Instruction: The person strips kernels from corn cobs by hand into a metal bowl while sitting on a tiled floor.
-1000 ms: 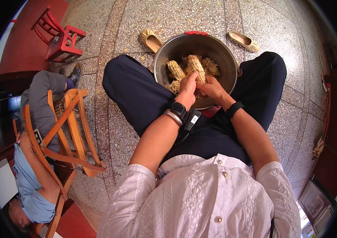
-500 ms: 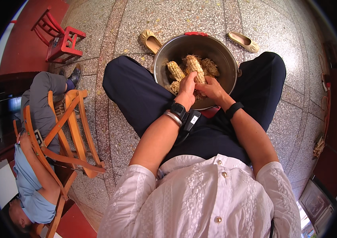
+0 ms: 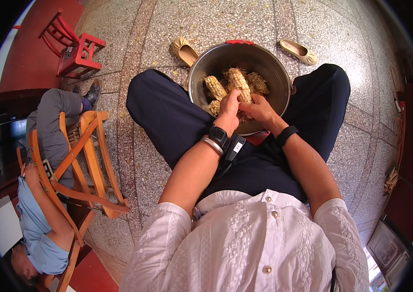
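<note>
A large metal bucket [image 3: 277, 80] with a red grip on its far rim stands between my knees, holding several dried corn cobs [image 3: 215, 87]. My left hand [image 3: 228, 109] is closed round the lower end of an upright pale yellow cob [image 3: 238, 80], thumb along its side. My right hand [image 3: 261, 109] grips the same cob from the right, low inside the bucket, its fingers partly hidden. I wear a dark watch and a silver bangle on the left wrist and a black band on the right.
Two pale flat shoes [image 3: 298, 51] lie on the speckled floor [image 3: 153, 29] beyond the bucket. A red chair [image 3: 80, 53] stands at upper left. At left, a person [image 3: 41, 224] in a blue top sits by wooden chairs [image 3: 104, 160]. Dark red furniture lines the right edge.
My two hands and the held cob have shifted very slightly down toward me. Otherwise the scene looks the same.
</note>
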A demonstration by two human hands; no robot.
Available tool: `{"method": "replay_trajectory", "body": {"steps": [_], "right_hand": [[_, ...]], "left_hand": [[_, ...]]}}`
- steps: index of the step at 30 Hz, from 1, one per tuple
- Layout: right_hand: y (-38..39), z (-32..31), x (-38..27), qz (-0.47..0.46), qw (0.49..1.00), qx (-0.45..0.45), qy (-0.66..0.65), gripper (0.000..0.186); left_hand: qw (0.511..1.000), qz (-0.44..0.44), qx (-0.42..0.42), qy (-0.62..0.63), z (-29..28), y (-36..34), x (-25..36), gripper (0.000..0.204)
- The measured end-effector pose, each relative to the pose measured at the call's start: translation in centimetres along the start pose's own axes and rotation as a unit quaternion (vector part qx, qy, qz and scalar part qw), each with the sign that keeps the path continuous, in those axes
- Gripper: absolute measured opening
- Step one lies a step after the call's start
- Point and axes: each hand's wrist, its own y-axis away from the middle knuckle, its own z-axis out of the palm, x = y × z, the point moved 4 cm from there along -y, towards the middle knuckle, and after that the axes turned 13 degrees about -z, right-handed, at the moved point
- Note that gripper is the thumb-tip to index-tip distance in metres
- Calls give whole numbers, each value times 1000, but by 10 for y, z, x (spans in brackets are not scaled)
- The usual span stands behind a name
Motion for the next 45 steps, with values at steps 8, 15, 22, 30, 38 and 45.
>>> {"method": "replay_trajectory", "body": {"steps": [8,15,22,30,38,45], "right_hand": [[-1,0,0,0,1000,-6,15,36],[4,1,-9,-15,999,-9,45,37],[0,1,1,-49,997,13,63,38],[0,2,1,-69,991,26,115,46],[3,-6,4,-82,994,28,74,47],[2,-4,3,-28,999,22,32,49]], "left_hand": [[1000,-4,0,6,2,4,2,30],[1000,-2,-21,10,2,2,1,31],[1000,-15,-21,14,-9,-10,-1,28],[998,-32,-49,34,-29,-30,-4,29],[999,-31,16,-5,-10,-2,-2,23],[1000,-24,-16,2,-27,-25,-3,19]]}}
